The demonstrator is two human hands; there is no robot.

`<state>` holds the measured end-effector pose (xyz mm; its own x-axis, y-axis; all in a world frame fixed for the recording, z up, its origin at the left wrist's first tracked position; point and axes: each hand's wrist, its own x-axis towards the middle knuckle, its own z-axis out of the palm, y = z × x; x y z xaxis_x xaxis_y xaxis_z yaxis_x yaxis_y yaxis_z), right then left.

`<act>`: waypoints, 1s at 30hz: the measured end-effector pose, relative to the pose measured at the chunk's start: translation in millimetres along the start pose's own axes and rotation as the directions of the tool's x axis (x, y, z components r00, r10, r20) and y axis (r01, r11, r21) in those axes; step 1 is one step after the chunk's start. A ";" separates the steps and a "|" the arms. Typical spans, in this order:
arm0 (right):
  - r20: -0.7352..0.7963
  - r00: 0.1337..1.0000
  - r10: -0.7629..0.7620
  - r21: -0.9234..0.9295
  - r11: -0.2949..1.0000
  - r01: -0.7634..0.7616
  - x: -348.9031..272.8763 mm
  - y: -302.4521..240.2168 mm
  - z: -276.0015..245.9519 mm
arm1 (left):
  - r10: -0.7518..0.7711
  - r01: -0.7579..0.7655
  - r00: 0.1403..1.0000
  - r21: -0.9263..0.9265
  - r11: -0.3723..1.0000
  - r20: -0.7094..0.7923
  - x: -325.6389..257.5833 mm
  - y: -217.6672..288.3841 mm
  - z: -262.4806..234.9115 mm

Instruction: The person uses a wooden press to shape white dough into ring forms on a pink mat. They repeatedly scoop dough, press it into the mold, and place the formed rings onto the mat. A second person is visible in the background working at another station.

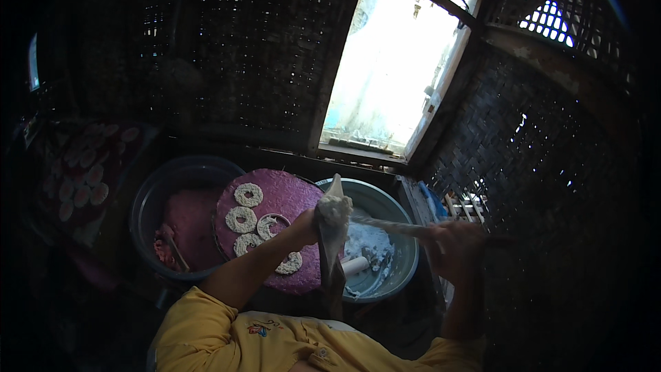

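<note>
Over the near rim of the grey basin point(403, 234), I see my left fingers point(323, 217) closed round the batter-filled cloth bag point(334, 217), hanging point-down, while my right hand point(458, 244) grips its twisted tail, stretched rightward.

The left hand point(310, 224) is mostly hidden behind the white piping bag point(332, 224) it grips, so its fingers cannot be made out. The right hand point(454, 244) is dark and blurred; its grip on the thin stick point(389, 226) is unclear. Below the left hand, one ring of dough point(292, 263) is partly covered by the forearm. What lies in the shadow beyond the right hand cannot be told.
</note>
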<state>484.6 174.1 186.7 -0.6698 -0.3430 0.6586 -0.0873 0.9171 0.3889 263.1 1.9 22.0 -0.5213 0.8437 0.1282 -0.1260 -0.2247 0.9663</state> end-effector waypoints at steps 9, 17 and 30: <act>0.485 0.620 0.617 0.767 0.041 -0.641 -41.6 -57.6 89.6 | 0.230 -0.180 0.971 0.450 0.875 -0.059 18.1 -36.1 35.0; 0.364 0.607 0.706 0.583 0.335 -0.740 -61.1 -35.7 57.7 | 0.116 -0.133 0.991 -0.320 0.938 -0.073 13.4 -16.5 1.5; 0.289 0.755 0.589 0.756 0.344 -0.557 -54.8 -58.7 83.5 | 0.123 -0.043 0.972 0.365 0.930 -0.199 21.4 -33.7 -2.5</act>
<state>464.9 155.9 73.9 -0.7703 0.3394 0.5399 -0.2141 0.6598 -0.7203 254.1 26.2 -8.4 -0.6900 0.6959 0.1991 0.2133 -0.0673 0.9747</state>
